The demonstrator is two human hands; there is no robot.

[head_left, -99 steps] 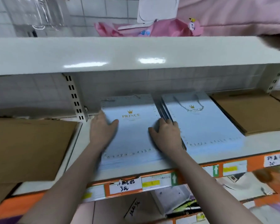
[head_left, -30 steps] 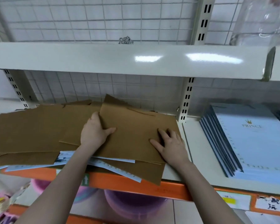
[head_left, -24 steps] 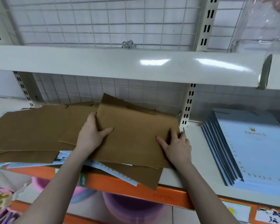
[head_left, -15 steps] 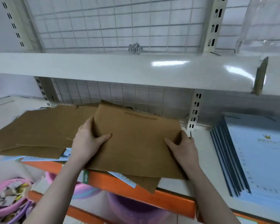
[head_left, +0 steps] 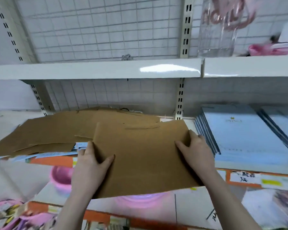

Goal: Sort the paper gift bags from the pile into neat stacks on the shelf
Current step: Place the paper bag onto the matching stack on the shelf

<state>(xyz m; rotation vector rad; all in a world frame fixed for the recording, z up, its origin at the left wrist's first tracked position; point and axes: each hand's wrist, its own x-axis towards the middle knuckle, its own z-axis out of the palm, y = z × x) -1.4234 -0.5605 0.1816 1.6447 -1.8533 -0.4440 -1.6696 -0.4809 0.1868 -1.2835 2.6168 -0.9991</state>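
Note:
A flat brown paper gift bag [head_left: 143,156] is lifted off the shelf and held out in front of it. My left hand [head_left: 90,165] grips its left edge with the thumb on top. My right hand [head_left: 195,150] grips its right edge, thumb on top. Behind it lies a loose pile of brown bags [head_left: 56,130] spread over the left part of the shelf, with light blue bags [head_left: 56,154] poking out underneath. A neat stack of light blue bags with a gold crown [head_left: 239,135] lies on the shelf to the right.
The white shelf [head_left: 239,165] has an orange front strip with price labels [head_left: 243,177]. Another white shelf [head_left: 96,68] runs overhead with a wire grid behind. A clear plastic bag [head_left: 218,27] stands on it at right. A pink basin [head_left: 61,178] sits below.
Both hands went from pressing on the blue stack to the brown pile at left. They took the top brown bag by its sides and pulled it off the pile toward me.

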